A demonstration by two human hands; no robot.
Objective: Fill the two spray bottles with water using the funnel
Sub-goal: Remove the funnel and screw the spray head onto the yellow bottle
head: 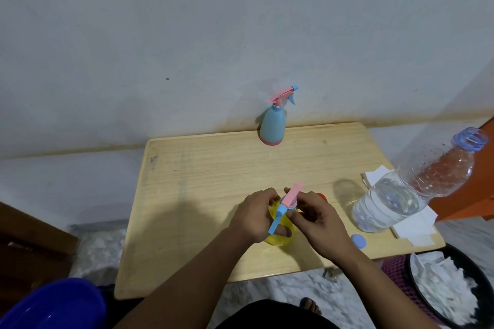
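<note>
Two spray bottles: blue point(272, 125) apart; yellow point(280, 232) in both hands.

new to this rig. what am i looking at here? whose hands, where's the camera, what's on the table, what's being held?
One picture, from a camera worn on a person's head, looking down; no robot. The left hand grips the yellow spray bottle; the right hand is at its pink and blue spray head. On the wooden table also stand a blue spray bottle near the wall and an uncapped water bottle on white paper, its blue cap lying alongside. Something red peeks from behind the right hand.
</note>
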